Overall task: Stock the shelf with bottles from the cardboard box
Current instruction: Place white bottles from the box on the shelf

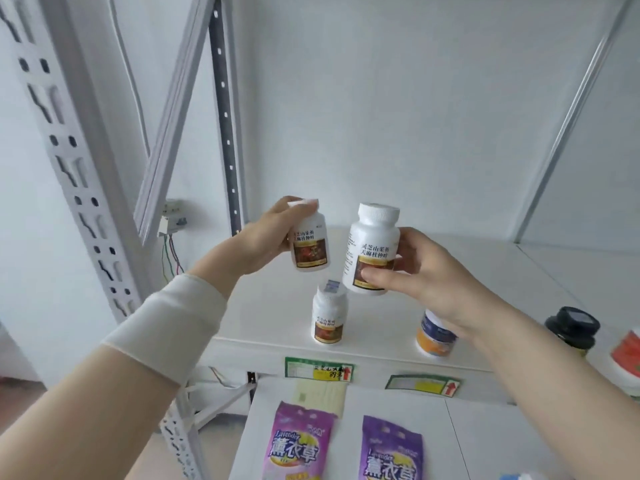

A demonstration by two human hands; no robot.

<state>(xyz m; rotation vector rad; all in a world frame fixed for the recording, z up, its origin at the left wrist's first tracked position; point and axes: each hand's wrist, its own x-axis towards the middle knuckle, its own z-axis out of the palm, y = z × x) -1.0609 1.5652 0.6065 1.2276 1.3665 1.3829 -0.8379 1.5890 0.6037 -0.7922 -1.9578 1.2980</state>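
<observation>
My left hand (258, 242) grips a small white bottle (311, 245) with a dark red label by its cap end, held above the white shelf (263, 306). My right hand (426, 275) holds a larger white bottle (372, 251) with the same label, upright and just to the right of the first. Below them a third matching white bottle (329, 315) stands on the shelf near its front edge. The cardboard box is out of view.
An orange and blue bottle (434, 337) stands on the shelf under my right wrist. A black-capped jar (571, 329) and a red and white container (625, 358) sit at the right. Green price tags (318, 368) hang on the shelf edge. Purple lavender bags (298, 441) lie on the lower shelf.
</observation>
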